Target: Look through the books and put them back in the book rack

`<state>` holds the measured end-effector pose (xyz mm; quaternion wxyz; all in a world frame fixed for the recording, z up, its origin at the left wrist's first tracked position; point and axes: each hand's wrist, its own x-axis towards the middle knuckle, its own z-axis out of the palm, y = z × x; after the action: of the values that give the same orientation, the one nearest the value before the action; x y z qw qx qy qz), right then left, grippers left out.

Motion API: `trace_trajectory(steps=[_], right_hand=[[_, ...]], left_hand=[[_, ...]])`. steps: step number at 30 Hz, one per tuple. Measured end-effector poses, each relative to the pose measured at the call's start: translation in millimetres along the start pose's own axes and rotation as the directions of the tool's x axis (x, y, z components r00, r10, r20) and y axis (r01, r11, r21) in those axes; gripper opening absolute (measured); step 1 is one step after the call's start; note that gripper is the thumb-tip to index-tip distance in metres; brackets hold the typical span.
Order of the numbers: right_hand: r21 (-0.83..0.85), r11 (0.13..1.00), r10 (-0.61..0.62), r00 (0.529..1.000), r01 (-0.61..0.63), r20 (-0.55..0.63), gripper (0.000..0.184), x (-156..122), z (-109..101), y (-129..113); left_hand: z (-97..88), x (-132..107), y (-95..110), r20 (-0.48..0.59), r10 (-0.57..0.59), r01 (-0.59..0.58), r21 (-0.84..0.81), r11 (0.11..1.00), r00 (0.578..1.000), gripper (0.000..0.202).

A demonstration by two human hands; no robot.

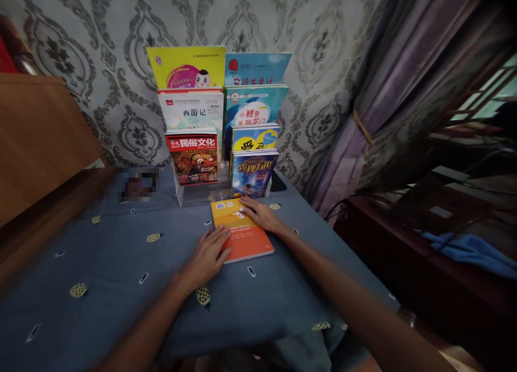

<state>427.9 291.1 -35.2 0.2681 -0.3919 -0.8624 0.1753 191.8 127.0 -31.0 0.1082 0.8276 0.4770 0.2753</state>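
An orange and yellow book [250, 244] lies flat on the cloth, its barcode at the far left corner. On its left edge rests my left hand [210, 252], fingers stretched out over the cover. My right hand [258, 213] lies on the far right part of the same book, fingers extended and fairly flat. Just behind the book stands a clear tiered book stand [194, 195]. Its front row holds a red book [194, 162] on the left and a dark blue book [255, 173] on the right. Taller books, among them a yellow-green one [161, 62] and a blue one [262, 65], rise behind.
A blue-grey cloth [121, 253] with pineapple prints covers the table. A black flat object [278, 182] lies right of the stand; a blurred-out item [138, 186] is at left. Wooden furniture [40, 140] borders the left side. A purple curtain [355, 103] hangs at right.
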Motion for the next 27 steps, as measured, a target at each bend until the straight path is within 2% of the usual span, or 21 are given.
trace_trajectory(steps=[4,7,13,17,20,27], right_hand=[[0.058,0.998,0.012,0.999,-0.009,-0.041,0.045,-3.1,2.2,0.4],[0.092,0.995,0.036,0.999,-0.032,-0.035,0.045,-4.1,0.2,-0.1],[0.163,0.982,0.103,0.995,-0.100,-0.009,0.046,-2.8,-2.8,1.5],[0.200,0.975,0.104,0.994,-0.096,-0.029,0.047,-2.6,-2.9,-3.0],[0.195,0.976,0.108,0.993,-0.099,-0.037,0.047,-1.8,-4.3,-8.0],[0.164,0.972,0.172,0.985,-0.166,-0.022,0.046,2.0,-5.5,-15.2]], left_hand=[[-3.7,0.9,-0.2,0.041,-0.023,0.022,0.034,0.999,0.999,0.045],[-7.2,13.9,-4.4,0.095,-0.041,0.033,0.078,0.996,0.995,0.047],[-2.8,81.7,-11.6,0.175,-0.148,0.110,0.209,0.972,0.973,0.051],[12.3,114.3,-0.7,0.191,-0.121,0.075,0.230,0.970,0.974,0.048],[20.7,110.4,18.2,0.238,-0.020,-0.028,0.198,0.980,0.971,0.047],[16.8,54.6,65.8,0.348,0.121,-0.160,0.087,0.983,0.930,0.046]])
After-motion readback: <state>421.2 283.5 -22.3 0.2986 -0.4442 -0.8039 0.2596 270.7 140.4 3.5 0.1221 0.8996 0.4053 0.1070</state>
